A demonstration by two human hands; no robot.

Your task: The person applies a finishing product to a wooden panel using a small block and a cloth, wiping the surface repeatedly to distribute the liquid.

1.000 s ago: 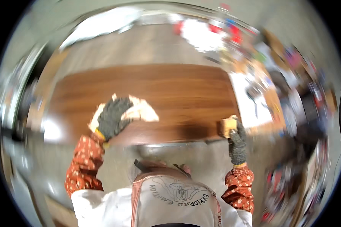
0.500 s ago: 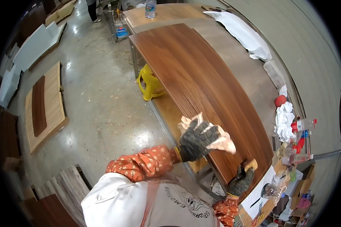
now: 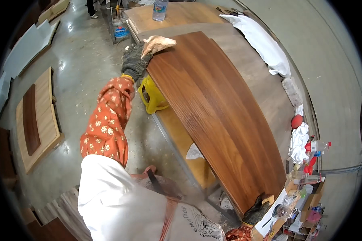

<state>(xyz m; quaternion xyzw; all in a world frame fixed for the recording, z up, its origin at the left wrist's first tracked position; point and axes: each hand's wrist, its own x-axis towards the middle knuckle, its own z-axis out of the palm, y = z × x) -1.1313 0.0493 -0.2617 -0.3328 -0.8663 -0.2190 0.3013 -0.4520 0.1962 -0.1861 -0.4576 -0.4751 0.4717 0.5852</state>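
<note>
A long brown wood-grain panel (image 3: 217, 108) with one curved edge lies across the workbench. At its far left corner, my left hand (image 3: 135, 60) in a dark grey knit glove is closed on a pale peach cloth (image 3: 159, 43), part of which lies over the panel's end. My right hand (image 3: 255, 212), gloved too, is at the near right end of the panel. Between its fingers is a small tan block (image 3: 268, 199), mostly covered, and I cannot tell whether it is sponge or wood. Patterned orange sleeves cover both forearms.
A yellow plastic stool (image 3: 153, 98) stands under the panel's left edge. Along the bench's right side are a white cloth bundle (image 3: 261, 44), a red ball-like thing (image 3: 296, 121), a crumpled white cloth (image 3: 299, 144) and several bottles. A water bottle (image 3: 159, 10) stands at the far end.
My left hand has moved with the cloth from the panel's near middle to its far left corner. My right hand, with the tan block, has shifted slightly nearer, toward the panel's near end.
</note>
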